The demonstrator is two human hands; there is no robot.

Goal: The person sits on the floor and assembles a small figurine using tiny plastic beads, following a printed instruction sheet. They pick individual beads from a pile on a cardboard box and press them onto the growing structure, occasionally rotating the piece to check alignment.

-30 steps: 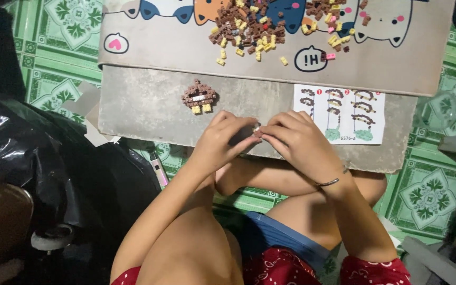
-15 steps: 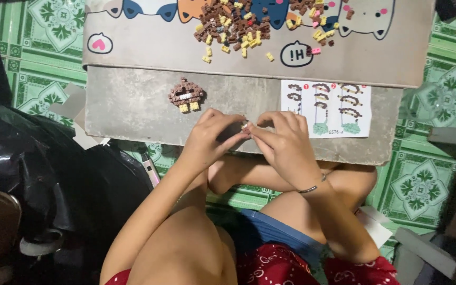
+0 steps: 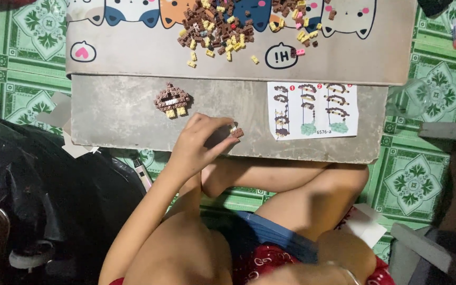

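A small brown and yellow brick model (image 3: 172, 100) sits on the grey counter (image 3: 122, 113), just left of the hands. The left hand (image 3: 199, 142) pinches a tiny brown brick piece (image 3: 236, 131) between its fingertips, low over the counter's near edge. To do this well, the pinch should stay firm and the piece stay over the counter, so a dropped brick does not fall to the floor. The instruction sheet (image 3: 312, 110) lies close on the right for checking. The loose brick pile (image 3: 228, 29) waits farther back. The right hand is not seen; only a wrist (image 3: 344, 272) shows near the lap, so I cannot tell its state.
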